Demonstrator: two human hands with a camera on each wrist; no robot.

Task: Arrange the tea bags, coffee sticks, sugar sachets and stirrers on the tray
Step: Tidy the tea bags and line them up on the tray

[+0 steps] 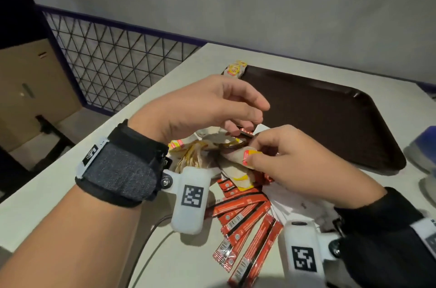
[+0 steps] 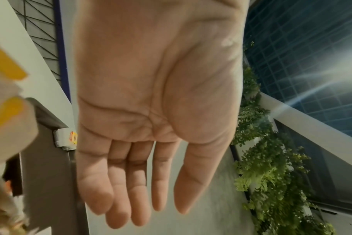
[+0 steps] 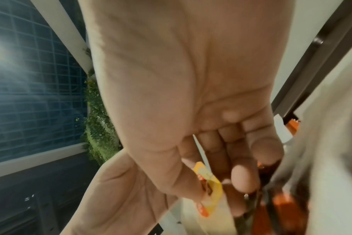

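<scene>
From the head view, sorting has begun: the right hand (image 1: 283, 158) pinches a tea bag (image 1: 251, 155) above the heap on the table (image 1: 59, 193) — beside the bare tray (image 1: 318, 110). The left wrist view shows the left hand (image 2: 151, 111) spread, holding nothing. Next — probably carrying it onto the tray.

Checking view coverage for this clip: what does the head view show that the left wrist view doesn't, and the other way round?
Only the head view shows the red coffee sticks fanned on the table, the bare dark brown tray, and the right hand pinching a yellow-and-red tea bag tag. Only the left wrist view shows the left hand from the palm side, fingers straight and holding nothing, plus green foliage. Both show the left hand and the black wire mesh panel.
</scene>
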